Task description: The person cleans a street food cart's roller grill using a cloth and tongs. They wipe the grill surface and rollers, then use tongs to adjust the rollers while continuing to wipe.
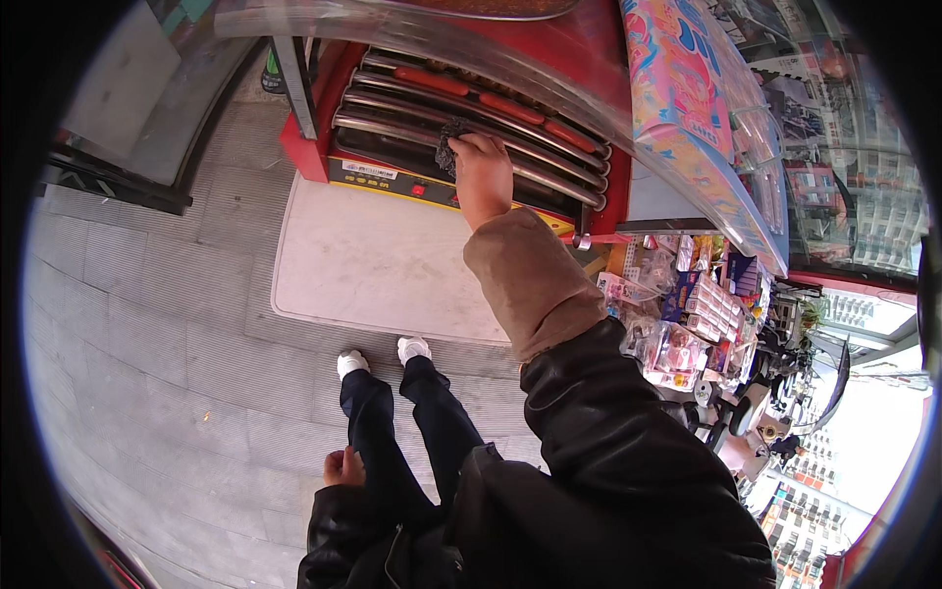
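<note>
My right hand [484,175] pinches a dark grey scouring pad [447,151]. The pad rests against the front metal rollers [408,131] of a red hot dog roller grill [303,151]. Behind the hand, several red sausages [511,108] lie between the rollers farther back. Below them runs a control panel [375,180] with a lit red switch [418,190]. My left hand [344,468] hangs low beside my leg, its fingers curled; whether it holds anything is too small to tell.
A clear curved guard [471,51] arches over the grill's rear. The grill stands at a pale tabletop [368,258]. To the right are a colourful printed box [681,88] and packaged goods [692,309]. A dark-edged glass counter [147,110] stands at the left, above grey paving [147,294].
</note>
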`<state>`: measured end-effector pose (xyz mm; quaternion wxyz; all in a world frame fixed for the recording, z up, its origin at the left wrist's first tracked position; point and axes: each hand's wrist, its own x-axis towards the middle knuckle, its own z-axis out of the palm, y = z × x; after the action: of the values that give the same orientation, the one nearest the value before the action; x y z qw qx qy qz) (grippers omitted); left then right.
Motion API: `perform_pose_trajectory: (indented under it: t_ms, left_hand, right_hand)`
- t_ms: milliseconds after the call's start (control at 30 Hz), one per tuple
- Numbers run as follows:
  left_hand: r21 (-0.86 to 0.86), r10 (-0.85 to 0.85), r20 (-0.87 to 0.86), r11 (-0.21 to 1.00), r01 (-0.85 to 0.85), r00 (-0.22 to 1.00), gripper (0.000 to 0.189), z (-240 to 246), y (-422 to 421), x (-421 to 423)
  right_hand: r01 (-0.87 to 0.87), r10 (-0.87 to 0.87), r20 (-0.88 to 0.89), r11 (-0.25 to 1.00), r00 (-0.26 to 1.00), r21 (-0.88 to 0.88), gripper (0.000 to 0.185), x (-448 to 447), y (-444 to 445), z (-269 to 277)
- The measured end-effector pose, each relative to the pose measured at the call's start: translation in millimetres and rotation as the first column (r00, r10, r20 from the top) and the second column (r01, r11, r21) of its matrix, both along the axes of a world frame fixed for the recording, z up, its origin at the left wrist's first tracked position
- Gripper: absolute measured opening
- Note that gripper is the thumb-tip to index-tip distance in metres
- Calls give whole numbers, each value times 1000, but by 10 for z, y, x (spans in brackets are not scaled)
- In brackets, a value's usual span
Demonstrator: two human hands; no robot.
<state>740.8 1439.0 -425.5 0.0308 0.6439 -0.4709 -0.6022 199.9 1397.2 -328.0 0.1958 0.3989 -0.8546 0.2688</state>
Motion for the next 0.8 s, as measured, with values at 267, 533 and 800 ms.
perform_pose_trajectory:
  t_ms: [267,533,800]
  left_hand:
    - [165,131,-84,979,-116,988,27,-203,93,106]
    - [159,157,-56,976,-147,986,24,-167,110,226]
    - [65,62,-55,996,-58,997,27,-199,-27,352]
  right_hand:
    - [174,-175,27,984,984,24,24,-281,1240,4]
    - [296,-297,30,954,954,42,24,-326,1297,68]
    - [77,-77,8,997,997,4,19,112,-248,-31]
